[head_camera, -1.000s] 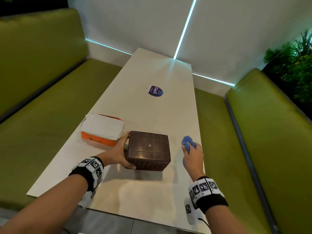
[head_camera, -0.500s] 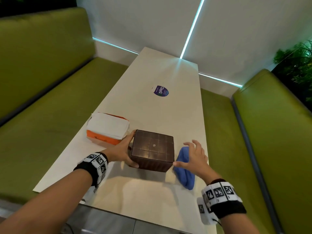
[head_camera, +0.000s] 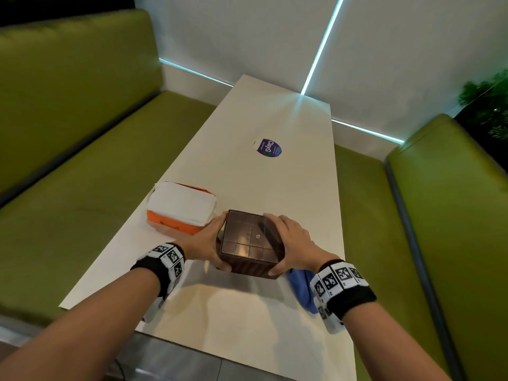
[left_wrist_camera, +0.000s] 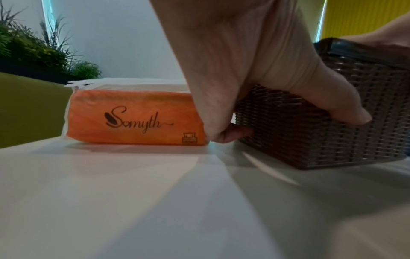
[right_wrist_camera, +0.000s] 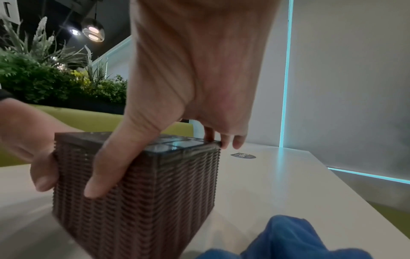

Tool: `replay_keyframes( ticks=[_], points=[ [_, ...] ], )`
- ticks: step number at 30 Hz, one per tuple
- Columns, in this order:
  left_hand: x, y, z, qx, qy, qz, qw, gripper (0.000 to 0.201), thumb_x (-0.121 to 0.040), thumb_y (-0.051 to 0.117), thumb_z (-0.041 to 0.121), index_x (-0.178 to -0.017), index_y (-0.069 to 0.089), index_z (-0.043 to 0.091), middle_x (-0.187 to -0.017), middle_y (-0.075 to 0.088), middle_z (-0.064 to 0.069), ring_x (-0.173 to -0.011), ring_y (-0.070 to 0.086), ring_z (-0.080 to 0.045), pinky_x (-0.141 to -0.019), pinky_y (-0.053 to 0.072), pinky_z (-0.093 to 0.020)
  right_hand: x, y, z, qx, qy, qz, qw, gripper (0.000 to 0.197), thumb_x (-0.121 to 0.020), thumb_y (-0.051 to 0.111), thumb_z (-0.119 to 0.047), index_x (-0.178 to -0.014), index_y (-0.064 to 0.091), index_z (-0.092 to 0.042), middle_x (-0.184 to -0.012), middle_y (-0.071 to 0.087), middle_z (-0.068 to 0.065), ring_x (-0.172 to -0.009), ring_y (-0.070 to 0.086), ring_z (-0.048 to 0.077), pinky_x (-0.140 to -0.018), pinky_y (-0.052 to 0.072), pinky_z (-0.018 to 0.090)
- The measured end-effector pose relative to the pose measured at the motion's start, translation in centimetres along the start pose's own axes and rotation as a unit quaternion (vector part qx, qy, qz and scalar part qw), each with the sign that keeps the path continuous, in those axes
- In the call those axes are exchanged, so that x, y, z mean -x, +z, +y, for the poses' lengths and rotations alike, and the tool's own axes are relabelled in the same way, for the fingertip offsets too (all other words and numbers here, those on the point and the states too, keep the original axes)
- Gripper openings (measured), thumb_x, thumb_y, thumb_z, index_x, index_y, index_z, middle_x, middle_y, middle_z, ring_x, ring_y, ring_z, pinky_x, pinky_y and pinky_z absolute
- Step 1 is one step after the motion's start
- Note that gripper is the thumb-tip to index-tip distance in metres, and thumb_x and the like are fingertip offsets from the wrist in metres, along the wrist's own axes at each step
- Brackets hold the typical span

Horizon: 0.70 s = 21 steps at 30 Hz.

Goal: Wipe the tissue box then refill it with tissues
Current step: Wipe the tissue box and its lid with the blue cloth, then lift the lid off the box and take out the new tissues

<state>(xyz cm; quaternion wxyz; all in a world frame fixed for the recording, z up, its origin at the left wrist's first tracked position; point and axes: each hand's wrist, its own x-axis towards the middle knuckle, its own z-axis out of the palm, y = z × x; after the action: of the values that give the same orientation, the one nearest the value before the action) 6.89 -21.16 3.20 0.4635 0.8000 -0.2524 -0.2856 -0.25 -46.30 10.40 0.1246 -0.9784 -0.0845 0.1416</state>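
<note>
I am gripping the box (head_camera: 251, 243) near the table's (head_camera: 275, 193) near edge, left hand (head_camera: 204, 243) and right hand (head_camera: 295, 243) curled around its sides. Pack (left_wrist_camera: 135, 119) is reading "Somyth"; sticker (head_camera: 268, 148) "ClayG". My wrist is partly hiding the cloth (head_camera: 301, 291).

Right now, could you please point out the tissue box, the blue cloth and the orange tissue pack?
tissue box (head_camera: 251, 240): head view, middle of its lid.
blue cloth (head_camera: 301, 291): head view, its visible fold.
orange tissue pack (left_wrist_camera: 135, 119): left wrist view, printed side.

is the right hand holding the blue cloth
No, the right hand grips the tissue box; the blue cloth lies on the table.
</note>
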Motion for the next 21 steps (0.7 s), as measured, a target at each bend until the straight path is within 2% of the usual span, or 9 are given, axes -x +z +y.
replay_keyframes(
  ticks=[3, 5, 8, 10, 14, 18, 21],
  points=[
    [-0.3, -0.1, -0.3, -0.009, 0.002, 0.002, 1.0, 0.148, -0.039, 0.097, 0.047, -0.152, 0.003, 0.034, -0.151, 0.028, 0.005, -0.142, 0.028, -0.014, -0.119, 0.028, -0.043, 0.4, 0.0, 0.0, -0.005, -0.01, 0.05, 0.999, 0.13, -0.046, 0.088, -0.049, -0.147, 0.006, -0.038, -0.144, 0.022, 0.005, -0.132, 0.024, 0.028, -0.111, 0.029, 0.049],
    [-0.4, -0.2, -0.2, -0.006, -0.002, 0.002, 1.0, 0.146, -0.043, 0.098, 0.037, -0.153, 0.003, 0.028, -0.15, 0.027, 0.006, -0.141, 0.027, -0.013, -0.121, 0.024, -0.039, 0.4, -0.3, 0.0, -0.022, -0.015, 0.066, 0.997, 0.129, -0.046, 0.089, -0.046, -0.147, 0.008, -0.038, -0.146, 0.016, 0.004, -0.135, 0.018, 0.027, -0.113, 0.026, 0.046],
    [-0.7, -0.4, -0.1, -0.007, 0.01, 0.002, 1.0, 0.139, -0.046, 0.097, 0.024, -0.153, 0.009, 0.024, -0.145, 0.03, 0.005, -0.138, 0.029, -0.014, -0.119, 0.026, -0.035, 0.1, -0.3, 0.2, -0.08, -0.022, 0.022, 0.996, 0.127, -0.049, 0.088, -0.043, -0.147, 0.008, -0.042, -0.145, 0.018, 0.005, -0.135, 0.021, 0.027, -0.114, 0.027, 0.045],
    [-0.7, -0.4, -0.2, -0.01, 0.01, 0.002, 1.0, 0.142, -0.046, 0.096, 0.027, -0.155, 0.006, 0.025, -0.15, 0.025, 0.006, -0.14, 0.024, -0.013, -0.119, 0.023, -0.033, 0.0, 0.0, 0.4, -0.113, -0.016, -0.001, 0.993, 0.124, -0.052, 0.087, -0.039, -0.147, 0.008, -0.045, -0.144, 0.019, 0.006, -0.135, 0.022, 0.028, -0.114, 0.029, 0.046],
    [-0.5, -0.3, -0.7, 0.001, 0.001, 0.009, 1.0, 0.146, -0.045, 0.096, 0.033, -0.154, 0.0, 0.034, -0.155, 0.02, 0.007, -0.144, 0.022, -0.014, -0.12, 0.024, -0.041, 0.2, -0.1, 0.5, -0.128, -0.006, -0.03, 0.991, 0.11, -0.063, 0.085, -0.034, -0.146, 0.016, -0.049, -0.149, 0.009, 0.009, -0.139, 0.015, 0.029, -0.117, 0.025, 0.042],
    [-0.2, 0.0, -0.8, 0.002, 0.002, 0.022, 1.0, 0.14, -0.053, 0.094, 0.022, -0.155, -0.001, 0.031, -0.157, 0.015, 0.007, -0.145, 0.018, -0.013, -0.121, 0.02, -0.037, 0.6, -0.8, 0.6, -0.181, -0.003, -0.028, 0.983, 0.108, -0.065, 0.086, -0.032, -0.146, 0.017, -0.05, -0.149, 0.006, 0.002, -0.139, 0.016, 0.025, -0.115, 0.027, 0.033],
    [-0.1, 0.4, -1.0, -0.006, 0.006, 0.034, 0.999, 0.139, -0.054, 0.094, 0.026, -0.155, -0.001, 0.03, -0.157, 0.016, 0.007, -0.144, 0.018, -0.013, -0.12, 0.021, -0.038, 0.9, -1.1, 0.5, -0.209, -0.006, -0.011, 0.978, 0.104, -0.067, 0.084, -0.029, -0.145, 0.019, -0.052, -0.146, 0.007, -0.004, -0.136, 0.021, 0.024, -0.112, 0.034, 0.03]
  ],
)
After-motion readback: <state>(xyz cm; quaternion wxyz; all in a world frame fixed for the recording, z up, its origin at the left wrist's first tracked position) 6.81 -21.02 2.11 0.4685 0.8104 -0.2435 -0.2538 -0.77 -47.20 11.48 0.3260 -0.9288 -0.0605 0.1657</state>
